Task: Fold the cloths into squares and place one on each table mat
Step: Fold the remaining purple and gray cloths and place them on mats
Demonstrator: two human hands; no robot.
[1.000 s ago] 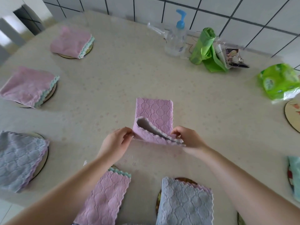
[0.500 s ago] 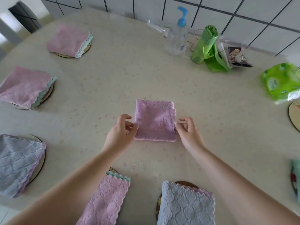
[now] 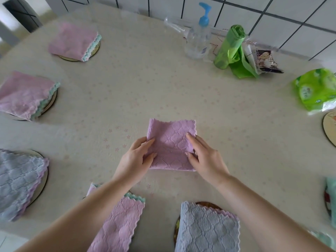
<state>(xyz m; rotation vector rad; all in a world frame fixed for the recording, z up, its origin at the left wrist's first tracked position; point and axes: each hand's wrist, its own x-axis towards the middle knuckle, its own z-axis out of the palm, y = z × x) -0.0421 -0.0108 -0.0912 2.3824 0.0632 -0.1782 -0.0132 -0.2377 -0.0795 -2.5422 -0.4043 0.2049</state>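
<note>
A pink cloth (image 3: 171,140) folded into a square lies flat on the table's middle. My left hand (image 3: 135,160) pinches its left edge, thumb on top. My right hand (image 3: 204,157) grips its right edge, fingers spread over the fabric. Folded cloths rest on round mats around the table: pink ones at far left (image 3: 74,41) and left (image 3: 25,94), a grey one (image 3: 18,180) at near left, a pink one (image 3: 118,224) and a grey one (image 3: 207,230) in front of me. A bare mat (image 3: 330,128) shows at the right edge.
Against the tiled wall stand a clear pump bottle (image 3: 198,39), a green bag roll (image 3: 230,46) and a small packet (image 3: 263,60). A green tissue pack (image 3: 316,88) lies at the right. A teal cloth (image 3: 331,200) sits at the near right edge.
A second ago the pink cloth's near half was lifted mid-fold. It now lies flat as a square, and both hands have moved onto its side edges.
</note>
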